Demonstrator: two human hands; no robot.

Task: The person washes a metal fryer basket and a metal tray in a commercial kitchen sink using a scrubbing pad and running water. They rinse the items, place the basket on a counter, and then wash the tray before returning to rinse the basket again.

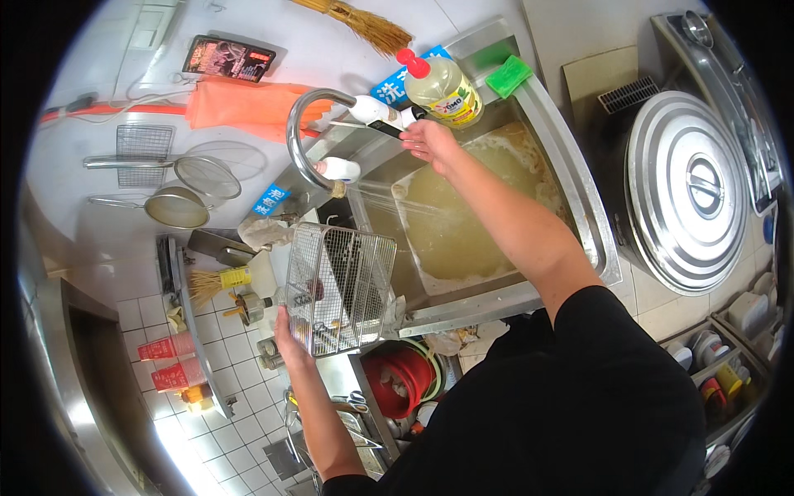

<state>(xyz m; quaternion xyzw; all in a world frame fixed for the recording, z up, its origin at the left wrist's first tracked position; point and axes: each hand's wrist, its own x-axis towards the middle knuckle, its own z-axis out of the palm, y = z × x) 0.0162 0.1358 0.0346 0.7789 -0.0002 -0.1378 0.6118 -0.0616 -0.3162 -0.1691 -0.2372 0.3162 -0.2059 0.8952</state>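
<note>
My left hand (293,345) grips the side of a rectangular wire-mesh fry basket (315,266), held up at the left of the sink. My right hand (428,144) is on the black faucet handle (409,116), beside the faucet's white body. The curved chrome spout (294,133) reaches left, and thin streams of water (403,204) spray from its tip into the stainless steel sink (577,186). Cloudy yellowish water (471,229) with foam at its margins stands in the basin. Parts of the fingers on both hands are hidden.
A dish-soap bottle (451,93) and a green sponge (508,77) sit on the sink's back rim. Strainers (177,208) and an orange rubber glove (248,105) hang on the wall. A large lidded pot (688,192) stands right; a red tub (388,378) sits below.
</note>
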